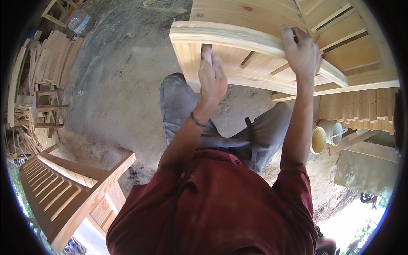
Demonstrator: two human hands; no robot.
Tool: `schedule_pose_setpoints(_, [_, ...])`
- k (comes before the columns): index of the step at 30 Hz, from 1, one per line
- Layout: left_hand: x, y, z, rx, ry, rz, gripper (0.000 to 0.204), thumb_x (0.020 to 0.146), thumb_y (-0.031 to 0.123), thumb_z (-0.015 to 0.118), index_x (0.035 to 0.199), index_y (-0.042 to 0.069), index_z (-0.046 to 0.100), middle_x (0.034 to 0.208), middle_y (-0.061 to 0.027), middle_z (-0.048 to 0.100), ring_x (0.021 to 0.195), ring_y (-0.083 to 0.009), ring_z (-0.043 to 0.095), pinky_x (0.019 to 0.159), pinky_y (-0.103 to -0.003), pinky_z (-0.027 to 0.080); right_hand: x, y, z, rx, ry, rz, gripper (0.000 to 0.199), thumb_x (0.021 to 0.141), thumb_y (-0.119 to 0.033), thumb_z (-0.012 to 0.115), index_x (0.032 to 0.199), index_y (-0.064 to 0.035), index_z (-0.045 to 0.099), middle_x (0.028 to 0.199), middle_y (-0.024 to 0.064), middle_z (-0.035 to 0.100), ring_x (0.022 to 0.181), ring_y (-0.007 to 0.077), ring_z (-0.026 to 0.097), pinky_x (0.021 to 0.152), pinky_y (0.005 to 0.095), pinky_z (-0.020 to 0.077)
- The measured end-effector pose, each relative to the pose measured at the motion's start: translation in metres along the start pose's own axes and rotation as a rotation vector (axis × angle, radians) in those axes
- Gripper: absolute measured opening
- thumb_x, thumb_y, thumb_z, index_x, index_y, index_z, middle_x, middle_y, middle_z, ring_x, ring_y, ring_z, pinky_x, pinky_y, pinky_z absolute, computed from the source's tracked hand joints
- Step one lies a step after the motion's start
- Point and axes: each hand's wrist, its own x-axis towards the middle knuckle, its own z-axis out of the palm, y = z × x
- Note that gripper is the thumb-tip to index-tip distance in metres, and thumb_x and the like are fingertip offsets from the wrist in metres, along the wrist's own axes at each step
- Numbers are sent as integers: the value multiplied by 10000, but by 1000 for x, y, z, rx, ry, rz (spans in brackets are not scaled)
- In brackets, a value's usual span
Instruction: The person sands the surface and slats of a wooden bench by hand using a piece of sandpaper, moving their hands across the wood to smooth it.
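Note:
In front of me stands a bare, pale wooden bench (238,12) with a slatted back. My left hand (212,80) is at its side panel (187,55), below the armrest. The fingers are pressed together, with their tips at a narrow slot; anything between them is hidden. On the far part of the curved armrest (229,34), my right hand (302,53) is closed over the edge, fingers curled and partly out of sight.
Behind me at the left is another slatted wooden bench (85,199). Stacked boards (53,59) and a plastic bottle (80,22) lie at the far left. Two buckets (318,140) stand at the right, beneath a row of wooden slats (357,106). The floor (123,93) is dusty concrete.

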Motion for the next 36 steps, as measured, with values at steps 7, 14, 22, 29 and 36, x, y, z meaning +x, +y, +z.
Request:
schedule_pose_setpoints(7, [-14,5,-5,-91,56,67,452,1077,128,388,1438,-143,372,1404,-294,496,1263,-339,521,1098,-440,373,4,-1,3,-50,31,-25,524,909,-586,525,1037,-150,785,870,170,747,898,385,712,833,454,539])
schedule_pose_setpoints(14, [-11,-1,8,26,167,107,370,1090,146,345,1380,-60,445,1012,-199,601,843,-268,582,801,-391,483,2,-5,3,-45,19,-47,509,915,-566,507,1018,-155,790,862,146,755,873,371,719,812,455,543])
schedule_pose_setpoints(22, [-16,14,-1,-64,50,-122,386,1061,96,394,1411,-61,438,1137,-313,600,1015,-436,608,913,-424,476,2,-1,3,-45,53,-73,494,907,-545,495,975,-151,786,830,177,743,865,372,721,799,450,549])
schedule_pose_setpoints(29, [10,21,-2,-47,38,-59,330,1076,132,405,1307,-87,491,1141,-304,587,1008,-426,598,910,-436,475,5,1,-6,-11,-94,-25,517,911,-605,518,1083,-186,766,974,166,751,1011,419,681,899,474,520])
schedule_pose_setpoints(36, [-59,4,-66,20,-340,-204,390,1088,163,427,1376,-84,514,1337,-182,616,1178,-246,607,1015,-369,463,-1,-1,-4,-3,17,-28,477,909,-548,546,1010,-151,791,831,131,752,865,349,719,783,445,545])
